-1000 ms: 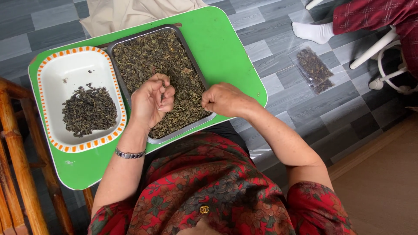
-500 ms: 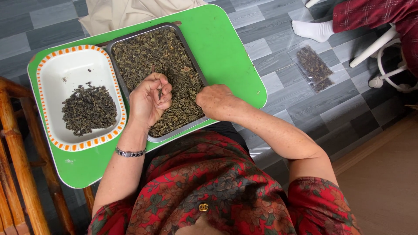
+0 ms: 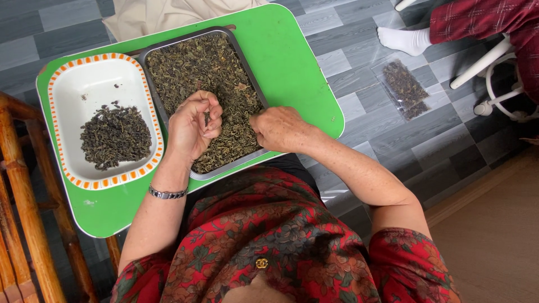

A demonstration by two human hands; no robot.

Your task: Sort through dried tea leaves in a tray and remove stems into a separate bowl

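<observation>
Left hand [image 3: 193, 126] cupped palm-up, fingers curled around a few dried leaves, right hand [image 3: 278, 129] knuckles-up, fingertips pinching into metal tray [image 3: 147, 55] of leaves

The curled fingers [image 3: 209, 115] of the left hand [image 3: 192, 130] hid most of what they held, so only a few dark bits showed in the gap, and both hands covered the near part of the metal tray [image 3: 254, 84] and its dried leaves [image 3: 196, 67]. The right hand [image 3: 279, 129] lay knuckles up, its fingertips out of sight against the leaves. The beige cloth [image 3: 168, 14], wooden chair [image 3: 22, 213] and another person's socked foot [image 3: 405, 40] ran off the frame edges.
</observation>
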